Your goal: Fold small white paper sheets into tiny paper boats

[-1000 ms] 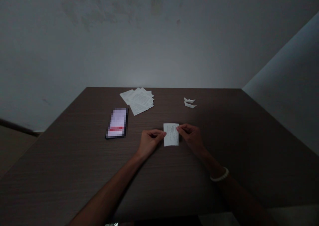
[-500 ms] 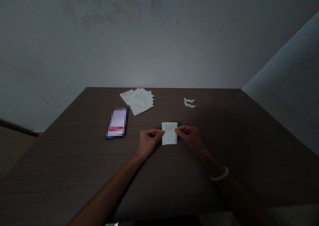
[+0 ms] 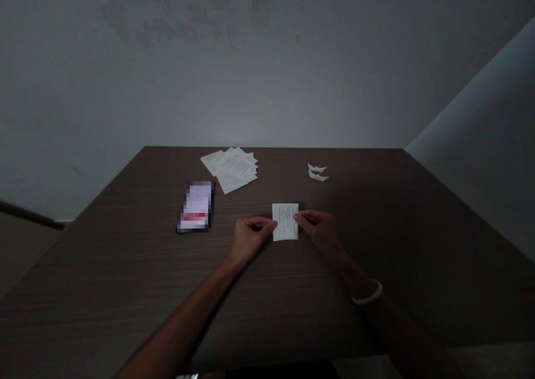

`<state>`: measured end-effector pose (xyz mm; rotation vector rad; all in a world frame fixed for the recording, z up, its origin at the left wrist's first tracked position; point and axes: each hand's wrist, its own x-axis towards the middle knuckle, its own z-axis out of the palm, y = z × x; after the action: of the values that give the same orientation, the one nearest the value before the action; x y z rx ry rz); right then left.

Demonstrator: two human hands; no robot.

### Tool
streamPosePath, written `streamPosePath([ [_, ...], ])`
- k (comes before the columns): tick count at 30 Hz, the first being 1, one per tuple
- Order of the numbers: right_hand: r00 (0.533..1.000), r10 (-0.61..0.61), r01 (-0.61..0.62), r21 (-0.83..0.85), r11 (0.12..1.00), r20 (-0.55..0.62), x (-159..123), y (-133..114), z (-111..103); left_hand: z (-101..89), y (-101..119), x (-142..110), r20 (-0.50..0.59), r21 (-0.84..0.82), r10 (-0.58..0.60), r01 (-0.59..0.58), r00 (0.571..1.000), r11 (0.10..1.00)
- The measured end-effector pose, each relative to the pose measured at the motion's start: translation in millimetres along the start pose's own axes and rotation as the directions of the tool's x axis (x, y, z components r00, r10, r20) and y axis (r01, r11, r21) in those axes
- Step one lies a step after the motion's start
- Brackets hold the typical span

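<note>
A small, nearly square piece of paper (image 3: pixel 285 223) with lines of writing is held just above or on the table between my two hands; I cannot tell if it touches the wood. My left hand (image 3: pixel 251 235) pinches its left edge between thumb and fingers. On the opposite edge, near the upper corner, my right hand (image 3: pixel 320 228) grips it the same way. Beyond the right hand lie two little folded paper boats (image 3: pixel 318 173), one close in front of the other.
A fanned pile of printed paper sheets (image 3: pixel 234 170) lies at the back left of the dark wooden table (image 3: pixel 125 256). Nearer, left of my left hand, is a phone (image 3: pixel 196 206) with a blurred screen. A wall (image 3: pixel 267 89) rises behind the table's far edge.
The paper has shifted slightly left and away from me, then a touch back to the right. Both hands keep their pinch and have barely moved.
</note>
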<state>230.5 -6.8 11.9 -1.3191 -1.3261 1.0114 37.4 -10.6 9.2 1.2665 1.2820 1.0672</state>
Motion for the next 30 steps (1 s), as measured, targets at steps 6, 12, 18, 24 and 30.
streamPosePath([
  [6, 0.999, 0.011, -0.012, 0.002, 1.000, 0.049, 1.8, 3.2, 0.0, 0.4, -1.3, 2.2, -0.075, -0.039, 0.007, -0.010, 0.997, 0.999],
  [12, 0.998, 0.002, -0.001, -0.019, 1.000, 0.066, 2.0, 6.5, -1.3, 0.9, 1.8, 0.9, -0.075, -0.043, 0.009, -0.012, 0.997, 0.999],
  [18, 0.998, -0.029, 0.030, -0.019, 0.999, 0.061, 0.1, 4.4, -0.5, 1.7, 4.4, -0.5, -0.050, -0.096, -0.014, 0.009, 0.999, 0.995],
  [24, 0.996, -0.002, 0.003, -0.007, 1.000, 0.085, 1.5, 4.1, -0.3, 1.4, 8.7, -2.0, -0.083, -0.088, -0.028, 0.020, 0.996, 0.996],
  [30, 0.990, -0.005, 0.011, -0.040, 0.999, 0.141, -0.5, 1.9, 0.0, 0.8, 7.8, -1.9, -0.087, -0.113, -0.039, 0.029, 0.995, 0.993],
])
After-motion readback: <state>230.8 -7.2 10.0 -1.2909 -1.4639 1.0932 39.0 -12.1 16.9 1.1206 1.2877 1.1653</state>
